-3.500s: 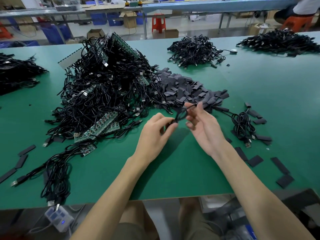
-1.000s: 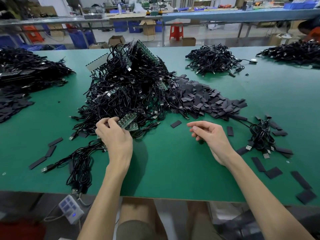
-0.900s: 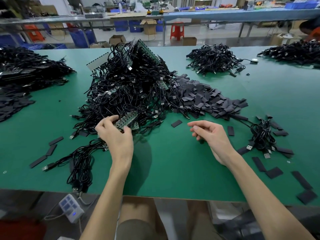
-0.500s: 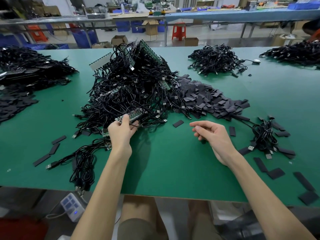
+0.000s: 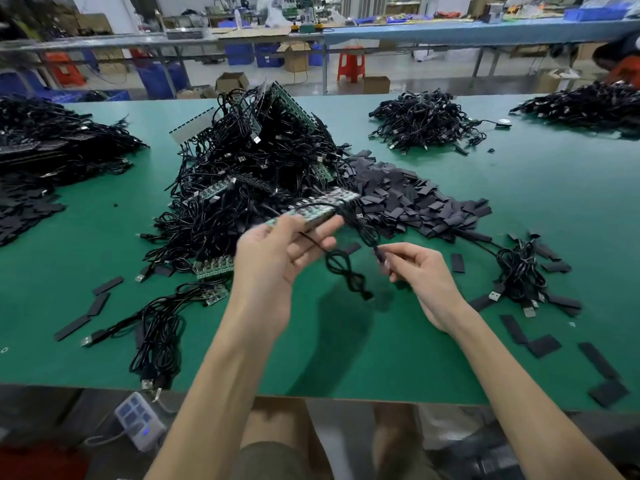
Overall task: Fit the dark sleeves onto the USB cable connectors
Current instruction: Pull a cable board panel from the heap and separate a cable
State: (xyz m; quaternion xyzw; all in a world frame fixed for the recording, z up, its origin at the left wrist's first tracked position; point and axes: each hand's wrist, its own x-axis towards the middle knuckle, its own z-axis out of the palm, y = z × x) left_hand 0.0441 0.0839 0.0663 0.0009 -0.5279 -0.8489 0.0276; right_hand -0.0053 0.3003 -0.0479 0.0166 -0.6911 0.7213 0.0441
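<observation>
Black USB cable (image 5: 346, 271) looped in mid-air above the green table (image 5: 554, 188), hanging below a green circuit strip (image 5: 311, 211) gripped in the left hand (image 5: 273, 268); cable end pinched by the right hand (image 5: 419, 275). Just behind, dark sleeves (image 5: 408, 199) heaped beside the cable pile (image 5: 249, 174).

Left hand (image 5: 273, 258) holds a board (image 5: 311, 211) above the counter (image 5: 363, 368); right hand (image 5: 422, 275) pinches its dangling cable (image 5: 346, 271).

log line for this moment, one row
left hand holds circuit board | right hand pinches its cable | sleeve pile untouched
</observation>
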